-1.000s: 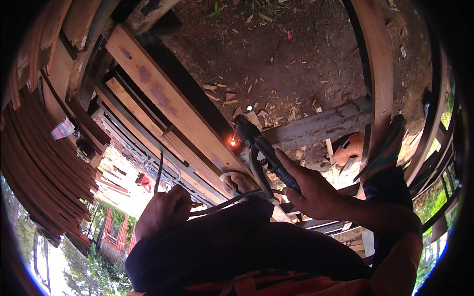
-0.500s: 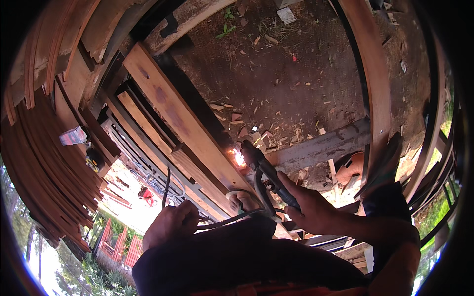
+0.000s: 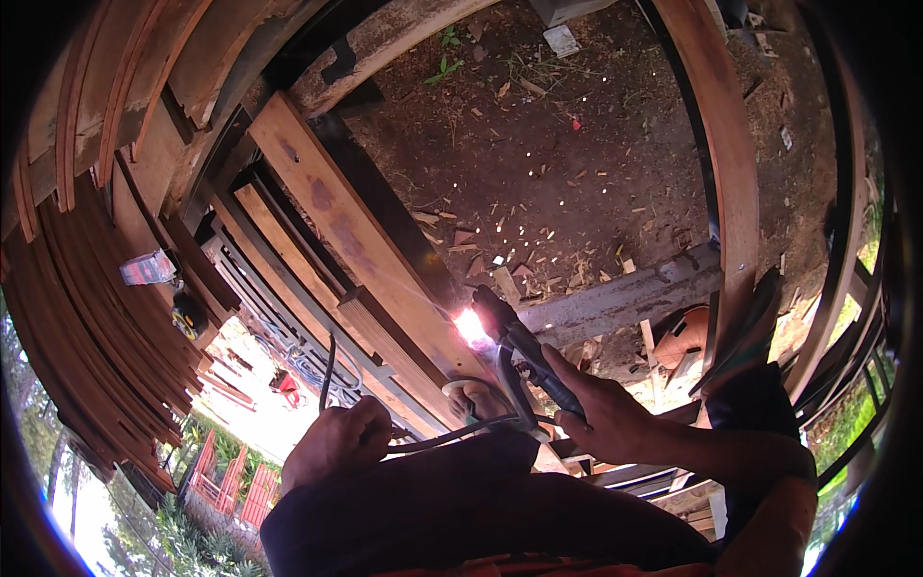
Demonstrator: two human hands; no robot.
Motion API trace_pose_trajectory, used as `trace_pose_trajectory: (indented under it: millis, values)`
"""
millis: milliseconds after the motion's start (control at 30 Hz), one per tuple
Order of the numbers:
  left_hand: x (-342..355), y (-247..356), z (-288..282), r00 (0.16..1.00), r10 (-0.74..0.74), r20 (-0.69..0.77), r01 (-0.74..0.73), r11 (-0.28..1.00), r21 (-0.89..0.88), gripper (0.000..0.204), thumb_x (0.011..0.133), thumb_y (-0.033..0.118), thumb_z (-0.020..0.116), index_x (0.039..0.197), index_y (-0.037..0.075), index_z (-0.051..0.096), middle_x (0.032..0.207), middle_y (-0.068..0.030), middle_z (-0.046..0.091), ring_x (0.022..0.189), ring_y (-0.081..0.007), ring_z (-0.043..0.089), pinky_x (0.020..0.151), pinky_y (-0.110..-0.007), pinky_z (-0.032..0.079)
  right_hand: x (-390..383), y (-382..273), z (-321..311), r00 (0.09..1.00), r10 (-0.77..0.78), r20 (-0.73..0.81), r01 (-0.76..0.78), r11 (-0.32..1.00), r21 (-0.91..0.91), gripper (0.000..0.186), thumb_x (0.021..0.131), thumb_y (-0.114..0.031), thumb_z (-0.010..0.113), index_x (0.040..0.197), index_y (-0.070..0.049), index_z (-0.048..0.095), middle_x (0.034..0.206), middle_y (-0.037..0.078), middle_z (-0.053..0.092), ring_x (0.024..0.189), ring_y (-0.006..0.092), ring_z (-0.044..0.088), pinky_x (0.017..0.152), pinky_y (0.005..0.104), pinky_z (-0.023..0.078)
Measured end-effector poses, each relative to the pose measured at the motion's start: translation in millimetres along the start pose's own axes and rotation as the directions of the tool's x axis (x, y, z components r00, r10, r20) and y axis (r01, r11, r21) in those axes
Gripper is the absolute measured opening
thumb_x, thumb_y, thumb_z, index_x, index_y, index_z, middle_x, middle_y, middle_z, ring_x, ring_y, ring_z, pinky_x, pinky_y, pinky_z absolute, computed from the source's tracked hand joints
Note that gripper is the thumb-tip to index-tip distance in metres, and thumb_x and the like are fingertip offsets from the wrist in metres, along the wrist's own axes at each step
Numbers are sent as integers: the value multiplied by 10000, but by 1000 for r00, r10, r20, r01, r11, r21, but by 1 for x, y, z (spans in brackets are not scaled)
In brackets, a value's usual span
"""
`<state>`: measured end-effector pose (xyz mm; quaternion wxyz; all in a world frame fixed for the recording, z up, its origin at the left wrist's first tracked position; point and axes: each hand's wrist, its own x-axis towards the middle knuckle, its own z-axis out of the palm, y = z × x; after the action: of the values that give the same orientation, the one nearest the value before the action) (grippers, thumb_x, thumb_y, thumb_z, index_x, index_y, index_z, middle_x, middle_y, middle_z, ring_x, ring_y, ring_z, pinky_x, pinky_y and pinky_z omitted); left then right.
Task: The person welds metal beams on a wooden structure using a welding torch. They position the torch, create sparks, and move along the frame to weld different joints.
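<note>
My right hand (image 3: 606, 409) grips the handle of a black welding tool (image 3: 524, 356). At the tool's head, a white-pink glare (image 3: 471, 325) lights the lower end of a wooden beam (image 3: 327, 202) beside a rusty steel member (image 3: 615, 298), hiding the exact contact point. Lower left, my left hand (image 3: 341, 433) is closed on a black cable (image 3: 329, 370) that runs on toward the right. Between my hands, below the glare, a pale-rimmed, skin-toned shape (image 3: 469, 402) is partly covered by the cable; I cannot make out what it is.
Stacked brown boards (image 3: 96, 327) fill the left, with a yellow-black tape measure (image 3: 185, 315) and small package (image 3: 146, 269). A long beam (image 3: 711, 115) borders the right. Dirt ground (image 3: 548, 144) holds scraps; an orange rounded object (image 3: 681, 337) sits beyond the steel.
The small orange glow at the tool's head has flared into a white-pink arc, with bright specks now over the ground. The view has shifted, lowering the scene and both hands in the picture.
</note>
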<state>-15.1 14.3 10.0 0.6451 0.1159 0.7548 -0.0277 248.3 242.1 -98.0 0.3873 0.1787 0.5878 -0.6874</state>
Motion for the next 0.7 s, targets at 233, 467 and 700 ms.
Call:
trace_pose_trajectory:
  millis: [233, 467, 700]
  values:
    - [1, 6, 0, 1000, -6, -11, 6, 999, 34, 103, 973, 164, 680, 1019, 72, 669, 791, -192, 751, 791, -404, 753, 714, -502, 582, -2, -3, -2, 1000, 19, 2, -20, 999, 32, 915, 985, -65, 618, 1713, -38, 65, 1362, 391, 600, 1158, 483, 679, 1001, 486, 527]
    - [15, -5, 3, 993, 114, 2, -114, 993, -14, 89, 964, 146, 677, 997, 67, 655, 772, -197, 738, 779, -418, 742, 693, -505, 571, -5, 3, -1, 999, 13, -36, -13, 1000, -17, 914, 993, -70, 626, 1713, -40, 63, 1397, 400, 575, 1190, 467, 675, 1014, 480, 527]
    - [6, -4, 4, 998, 56, -12, -55, 998, 10, 76, 966, 129, 663, 979, 55, 647, 781, -198, 732, 773, -412, 735, 685, -493, 561, -1, -6, -5, 998, 50, 26, -50, 999, 17, 905, 1005, -49, 613, 1719, -56, 58, 1443, 381, 559, 1236, 437, 667, 1046, 461, 516]
